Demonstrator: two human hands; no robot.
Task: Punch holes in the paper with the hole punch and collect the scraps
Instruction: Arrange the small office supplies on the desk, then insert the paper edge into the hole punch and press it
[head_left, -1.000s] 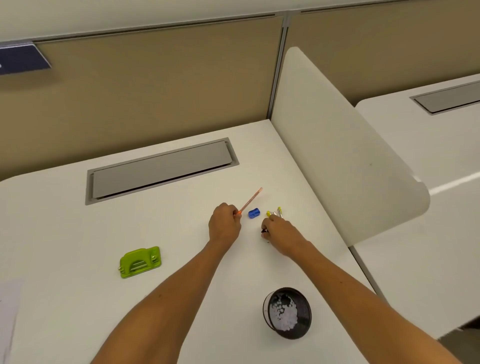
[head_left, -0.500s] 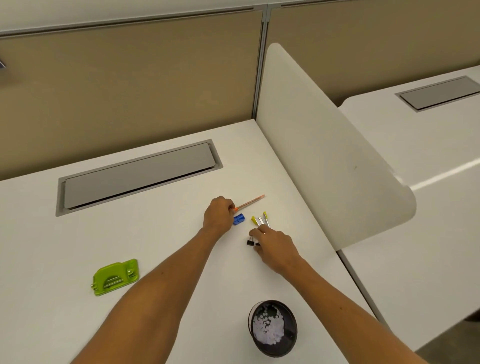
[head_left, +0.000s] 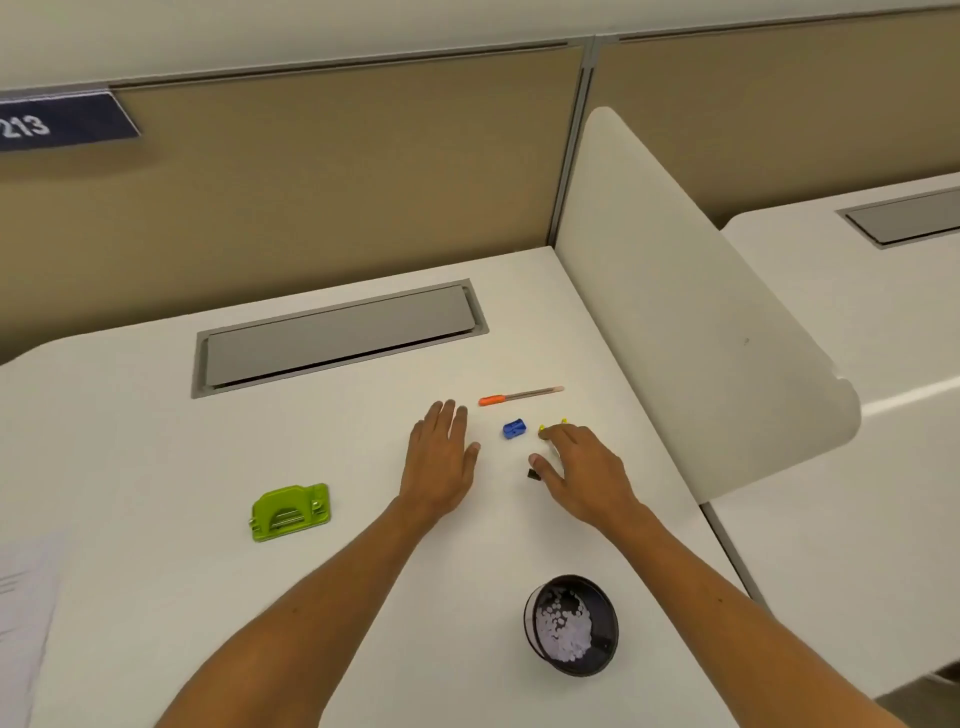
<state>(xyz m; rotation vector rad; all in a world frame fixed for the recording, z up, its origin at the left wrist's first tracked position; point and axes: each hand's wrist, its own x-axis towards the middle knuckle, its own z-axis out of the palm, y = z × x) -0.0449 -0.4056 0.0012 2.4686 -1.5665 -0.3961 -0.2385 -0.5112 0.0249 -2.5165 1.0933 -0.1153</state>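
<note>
The green hole punch (head_left: 290, 512) lies on the white desk (head_left: 156, 415), left of my arms. White paper (head_left: 23, 613) shows at the desk's left edge. A black bowl (head_left: 571, 625) near the front edge holds several white round scraps. My left hand (head_left: 441, 460) lies flat with straight fingers and holds nothing. My right hand (head_left: 582, 470) hovers with relaxed fingers over small yellow and black clips (head_left: 532, 473), partly hiding them.
An orange-tipped pencil (head_left: 519, 396) and a blue sharpener (head_left: 514, 428) lie just beyond my hands. A grey cable hatch (head_left: 337, 338) sits at the back. A white divider panel (head_left: 701, 322) bounds the desk's right side.
My left hand has let go of the pencil and opened flat. The pencil now lies on the desk. My right hand has spread open over the clips.
</note>
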